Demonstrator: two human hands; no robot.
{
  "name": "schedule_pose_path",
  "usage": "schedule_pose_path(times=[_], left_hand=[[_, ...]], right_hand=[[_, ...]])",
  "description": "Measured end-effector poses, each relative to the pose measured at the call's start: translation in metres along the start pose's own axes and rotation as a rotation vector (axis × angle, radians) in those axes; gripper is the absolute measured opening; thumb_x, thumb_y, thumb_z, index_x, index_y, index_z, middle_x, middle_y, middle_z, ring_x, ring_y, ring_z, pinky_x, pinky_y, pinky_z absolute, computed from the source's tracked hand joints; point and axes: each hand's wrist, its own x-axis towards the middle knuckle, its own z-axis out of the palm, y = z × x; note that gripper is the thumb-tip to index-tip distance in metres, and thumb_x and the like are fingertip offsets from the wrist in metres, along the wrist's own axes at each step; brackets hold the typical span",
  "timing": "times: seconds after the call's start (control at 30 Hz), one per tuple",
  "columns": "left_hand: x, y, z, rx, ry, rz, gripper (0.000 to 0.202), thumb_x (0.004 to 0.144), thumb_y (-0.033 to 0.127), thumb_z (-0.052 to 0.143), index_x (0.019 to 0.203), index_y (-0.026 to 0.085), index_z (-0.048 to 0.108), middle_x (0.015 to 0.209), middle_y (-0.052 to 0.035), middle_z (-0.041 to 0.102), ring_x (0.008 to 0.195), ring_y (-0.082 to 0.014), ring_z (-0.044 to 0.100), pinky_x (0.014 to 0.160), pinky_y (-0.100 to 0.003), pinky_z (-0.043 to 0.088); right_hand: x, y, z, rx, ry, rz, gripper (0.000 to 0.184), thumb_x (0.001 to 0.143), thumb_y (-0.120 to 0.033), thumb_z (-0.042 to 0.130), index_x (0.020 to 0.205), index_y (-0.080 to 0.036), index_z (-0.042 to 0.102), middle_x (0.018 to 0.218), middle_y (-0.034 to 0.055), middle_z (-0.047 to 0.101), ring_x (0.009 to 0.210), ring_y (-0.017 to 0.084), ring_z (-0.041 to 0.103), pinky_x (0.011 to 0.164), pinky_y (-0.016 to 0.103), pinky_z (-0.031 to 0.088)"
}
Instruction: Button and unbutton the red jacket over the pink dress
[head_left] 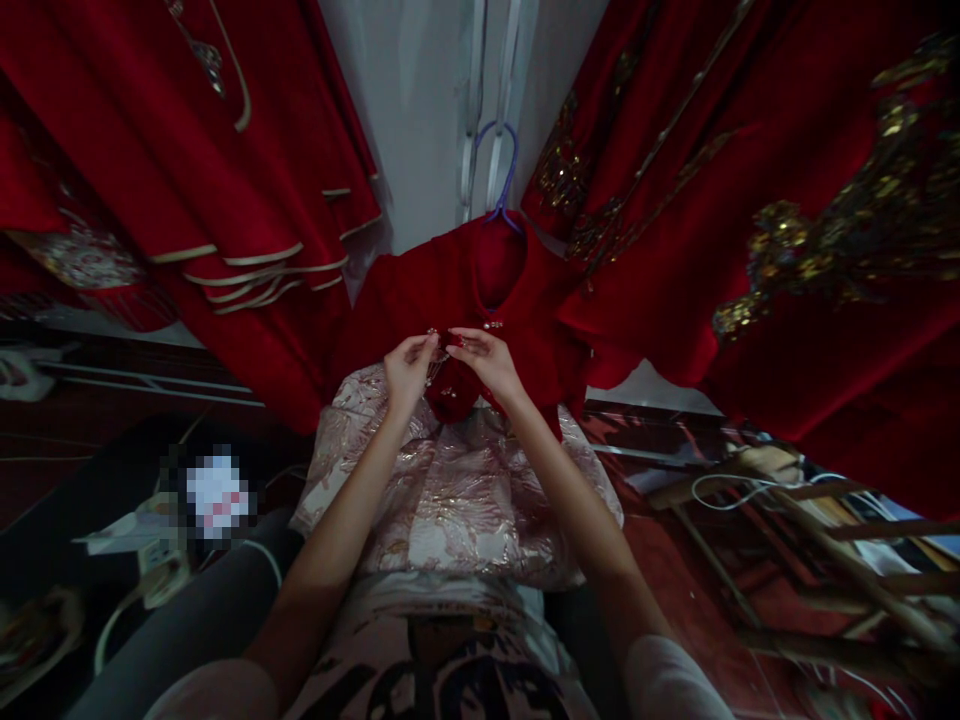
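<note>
Seated in a dim room hung with red, you work with both hands at the front of a red top (420, 285), which hangs before you from a purple hanger (511, 170) caught on upright metal bars (480, 70) against a pale panel (405, 110). Your left hand (407, 368) has thumb and fingers pinched narrow on the top's beaded front, left of its middle; your right hand (487, 360), just beside it, pinches the red cloth below the neckline. Whether a single fastening sits between your fingertips, you cannot tell at this size. A beaded ornament (493, 324) shows near the lower edge of the neck opening, above your right hand. Beneath the top's lower edge, pale patterned cloth (465, 500) with a metallic sheen spreads over your lap.

To your left hang red garments (127, 130) with pale trim along their bottom edges; to your right, more red cloth (847, 370) carries gold sequins (780, 240). On the dark surface (97, 480) at lower left lie a power strip (163, 568) and a pale cord (109, 630), near a pixelated patch. At right, a wooden frame (817, 490) with a white cable (720, 482) draped over it stands on a reddish floor (667, 590).
</note>
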Motion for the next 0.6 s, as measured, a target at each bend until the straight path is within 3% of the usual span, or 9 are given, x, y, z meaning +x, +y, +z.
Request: schedule_pose_path(times=[0.13,0.33,0.6], left_hand=[[0.005,0.002,-0.002,-0.041,-0.002,-0.063,0.036,0.072,0.047,0.071,0.087,0.014,0.072,0.086,-0.0056,0.073,0.076,-0.0154,0.068,0.075,-0.029,0.057],[0.005,0.008,-0.007,-0.114,-0.072,-0.149,0.037,0.068,0.045,0.074,0.089,0.014,0.074,0.099,-0.0088,0.074,0.083,-0.0174,0.069,0.081,-0.033,0.058],[0.005,0.014,-0.008,-0.008,-0.107,-0.062,0.032,0.066,0.031,0.075,0.093,0.014,0.074,0.094,-0.0088,0.075,0.083,-0.0177,0.070,0.089,-0.036,0.055]], right_hand=[[0.009,0.012,0.014,0.034,-0.029,0.021,0.025,0.075,-0.027,0.069,0.098,-0.017,0.068,0.103,0.0066,0.073,0.094,0.016,0.069,0.092,0.034,0.054],[0.008,0.023,0.013,-0.068,0.108,-0.095,0.020,0.072,-0.023,0.071,0.090,-0.017,0.066,0.090,0.0043,0.071,0.083,0.013,0.068,0.085,0.029,0.055],[-0.001,0.013,0.016,-0.123,0.160,-0.199,0.012,0.080,-0.027,0.061,0.087,-0.018,0.065,0.092,0.0039,0.069,0.081,0.012,0.066,0.079,0.026,0.057]])
